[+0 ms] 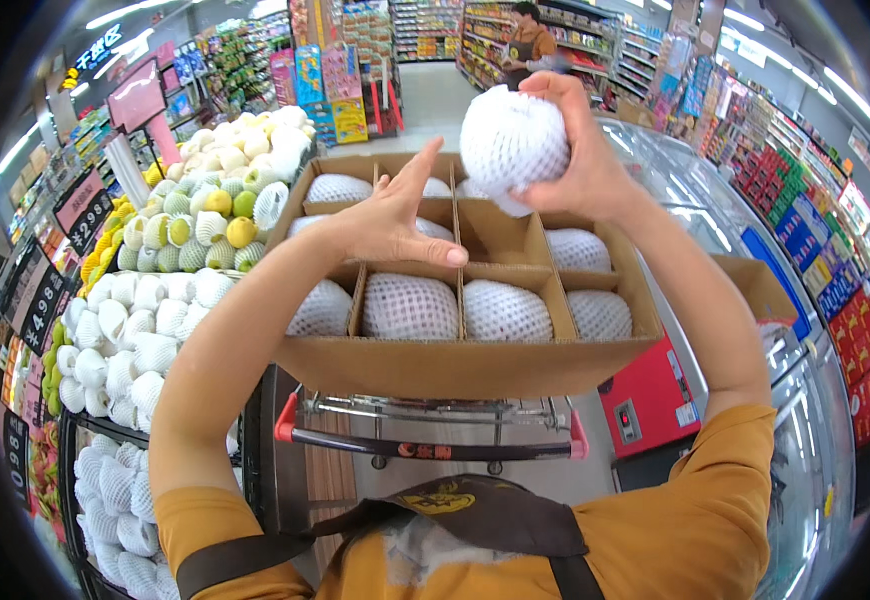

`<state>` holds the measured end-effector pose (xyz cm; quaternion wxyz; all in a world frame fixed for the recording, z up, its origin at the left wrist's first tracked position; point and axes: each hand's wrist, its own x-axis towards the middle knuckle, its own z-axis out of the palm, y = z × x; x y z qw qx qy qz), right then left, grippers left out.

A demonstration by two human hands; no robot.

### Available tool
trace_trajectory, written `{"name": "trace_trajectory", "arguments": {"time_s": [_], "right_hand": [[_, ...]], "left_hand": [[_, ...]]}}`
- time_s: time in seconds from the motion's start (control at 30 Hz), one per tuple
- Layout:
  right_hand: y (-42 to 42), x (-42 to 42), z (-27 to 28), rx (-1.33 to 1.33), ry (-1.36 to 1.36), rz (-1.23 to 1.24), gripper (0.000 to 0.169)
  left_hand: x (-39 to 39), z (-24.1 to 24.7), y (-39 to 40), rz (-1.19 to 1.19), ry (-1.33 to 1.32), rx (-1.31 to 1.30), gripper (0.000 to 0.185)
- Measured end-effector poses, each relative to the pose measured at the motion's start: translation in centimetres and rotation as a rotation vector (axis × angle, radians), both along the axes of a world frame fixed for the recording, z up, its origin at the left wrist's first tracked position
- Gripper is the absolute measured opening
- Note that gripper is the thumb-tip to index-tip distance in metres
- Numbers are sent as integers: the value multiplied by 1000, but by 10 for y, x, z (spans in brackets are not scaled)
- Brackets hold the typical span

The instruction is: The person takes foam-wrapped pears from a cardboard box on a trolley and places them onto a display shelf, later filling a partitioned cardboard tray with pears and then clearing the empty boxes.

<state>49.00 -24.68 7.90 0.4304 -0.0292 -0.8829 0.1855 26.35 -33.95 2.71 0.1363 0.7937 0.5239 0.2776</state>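
Note:
A round fruit in a white foam net [513, 142] is gripped in my right hand [577, 154], raised above the far side of a cardboard box [472, 367]. Cardboard dividers split the box into cells, and most visible cells hold a foam-netted fruit [411, 306]. One cell [498, 232] near the middle right has no fruit in it. My left hand [405, 217] hovers over the box with fingers spread and nothing in it, hiding part of the cells beneath. The box rests on a shopping cart [435, 448] whose handle faces me.
On the left rises a fruit display with white-netted fruit [134, 330] and green and yellow fruit [217, 217]. A glass-topped freezer [802, 435] flanks the right, with another cardboard box [754, 289] on it. Another person [528, 49] stands in the aisle ahead.

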Motion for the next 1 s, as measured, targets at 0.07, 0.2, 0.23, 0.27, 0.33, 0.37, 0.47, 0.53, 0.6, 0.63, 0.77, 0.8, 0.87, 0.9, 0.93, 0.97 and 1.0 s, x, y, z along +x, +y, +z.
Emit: {"name": "trace_trajectory", "arguments": {"time_s": [0.07,0.2,0.23,0.27,0.33,0.37,0.47,0.53,0.6,0.63,0.77,0.8,0.87,0.9,0.93,0.97,1.0], "right_hand": [[-11,-13,-4,63,92,55,81],[-29,-38,-10,234,230,153,89],[-32,-43,-7,290,237,176,90],[-35,-46,-2,346,247,198,91],[-36,-43,17,403,123,286,94],[-34,-42,27,430,64,333,96],[25,-40,43,-428,-116,407,26],[71,-46,22,-194,-468,87,20],[75,-58,-8,155,-750,-46,23],[87,-63,-21,247,-831,45,27],[115,-56,-22,254,-1127,103,61],[113,-59,-17,255,-1147,106,66],[112,-73,-18,362,-1257,26,70],[100,-83,-16,429,-1354,-46,66],[97,-94,-27,523,-1441,-159,59],[93,-102,-39,616,-1520,-277,53],[80,-106,-44,635,-1501,-304,42]], "left_hand": [[13,9,-3,-117,-343,303,136],[49,28,-22,-131,-775,493,113],[48,30,-26,-120,-827,506,107],[43,29,-32,-112,-805,561,96],[36,29,-40,-49,-791,637,97],[34,32,-46,-9,-793,674,96],[17,33,-64,-47,-1264,609,67],[5,38,-85,-88,-1487,625,51],[-5,32,-108,-213,-1539,618,50],[-6,31,-114,-265,-1609,639,50],[2,12,-114,-391,-1797,655,51],[1,8,-115,-443,-1841,662,52],[2,2,-114,-557,-1916,646,55],[2,-1,-113,-608,-1946,636,56],[4,-3,-112,-664,-1974,620,58],[5,-6,-110,-700,-1993,607,59],[3,-9,-112,-729,-2009,607,60]]}}
